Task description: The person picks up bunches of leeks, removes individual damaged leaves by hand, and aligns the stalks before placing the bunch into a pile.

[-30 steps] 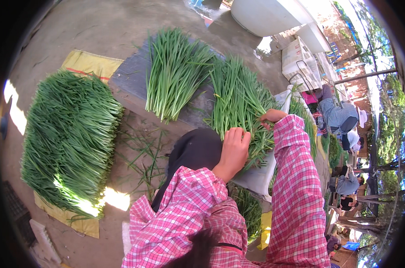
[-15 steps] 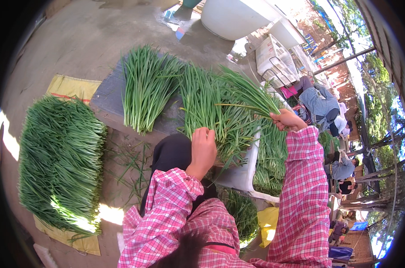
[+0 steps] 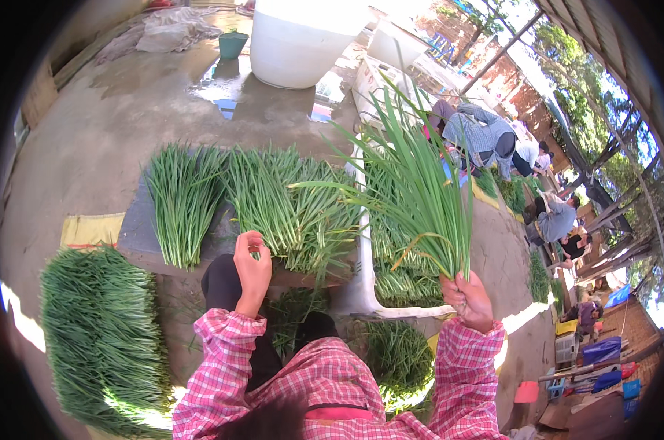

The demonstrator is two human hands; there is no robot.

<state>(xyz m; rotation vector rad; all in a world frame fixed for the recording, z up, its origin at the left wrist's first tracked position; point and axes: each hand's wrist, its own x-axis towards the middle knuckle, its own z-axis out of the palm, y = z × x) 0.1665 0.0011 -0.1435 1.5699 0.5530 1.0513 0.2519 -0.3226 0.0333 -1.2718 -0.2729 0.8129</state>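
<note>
My right hand is closed around the base of a bunch of garlic chives, held upright with its leaves fanned out. A few yellowish leaves hang off its side. My left hand is raised above my knee with its fingers curled; whether a thin leaf is in them is hard to make out. Just beyond it, a loose heap of chives lies on a low dark board, beside a separate pile of chives. More cut chives lie in a white-rimmed tub to the right.
A large stacked block of chives stands at the left on a yellow sack. Loose greens lie by my legs. Farther off are a big white tub, a green bucket, wet floor and several people bending over work.
My view has shifted to the right. The right hand now holds the bunch upright, where before it pointed leftward over the heap. My left hand has drawn back from the heap's near edge.
</note>
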